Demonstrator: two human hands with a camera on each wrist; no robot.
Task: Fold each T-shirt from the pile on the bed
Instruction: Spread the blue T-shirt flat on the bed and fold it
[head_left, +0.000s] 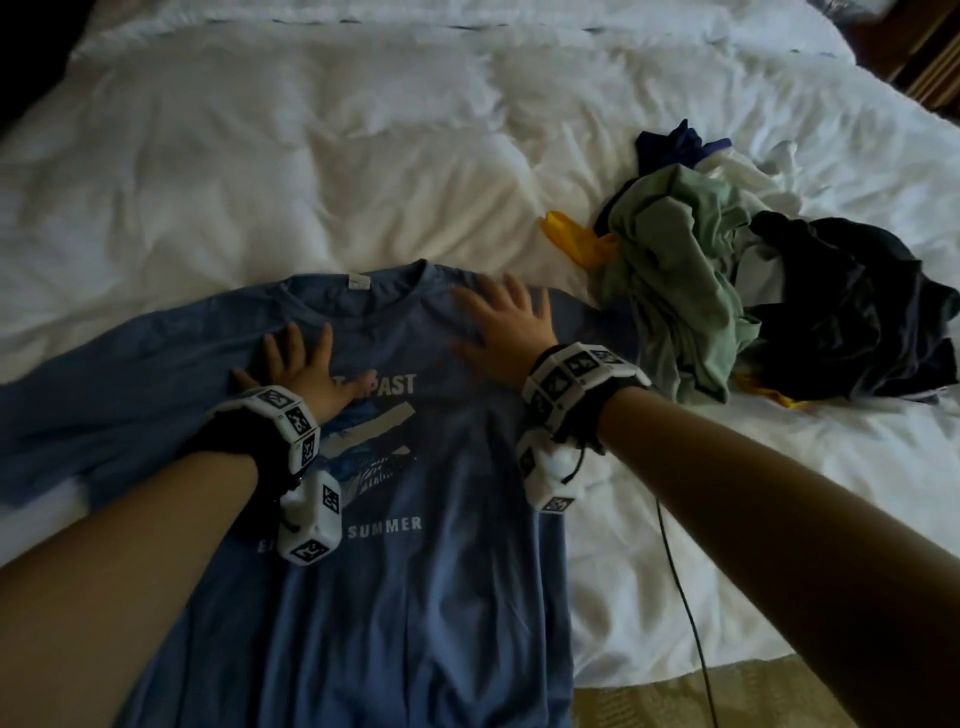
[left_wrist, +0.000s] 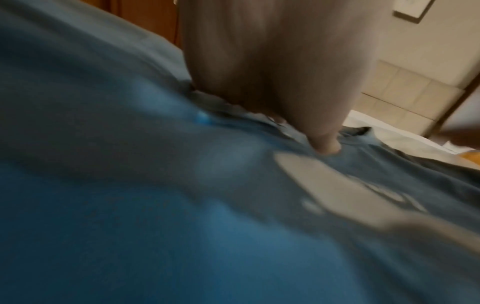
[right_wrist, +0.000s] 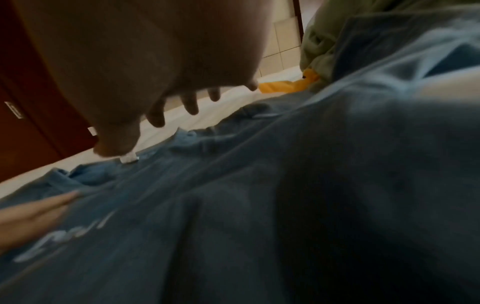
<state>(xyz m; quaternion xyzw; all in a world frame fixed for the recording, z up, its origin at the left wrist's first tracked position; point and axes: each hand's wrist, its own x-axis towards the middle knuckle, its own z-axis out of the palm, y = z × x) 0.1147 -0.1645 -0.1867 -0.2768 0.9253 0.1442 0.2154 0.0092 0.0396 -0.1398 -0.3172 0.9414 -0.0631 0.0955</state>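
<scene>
A blue T-shirt (head_left: 415, 597) with white print lies face up and spread flat on the white bed (head_left: 311, 156), collar away from me. My left hand (head_left: 298, 371) lies flat on its chest left of the collar, fingers spread. My right hand (head_left: 501, 325) presses flat on the shirt's right shoulder, fingers splayed. The left wrist view shows my left hand (left_wrist: 285, 82) resting on the blue T-shirt (left_wrist: 130, 205). In the right wrist view my right hand (right_wrist: 161, 67) hovers low over the blue T-shirt (right_wrist: 285, 185) near the collar. A pile of crumpled T-shirts (head_left: 727, 280) sits to the right.
The pile holds green, dark navy, white and yellow garments (head_left: 571, 236). A thin black cable (head_left: 685, 597) trails from my right wrist across the sheet to the bed's near edge. Wood furniture (head_left: 930, 57) stands at the far right corner.
</scene>
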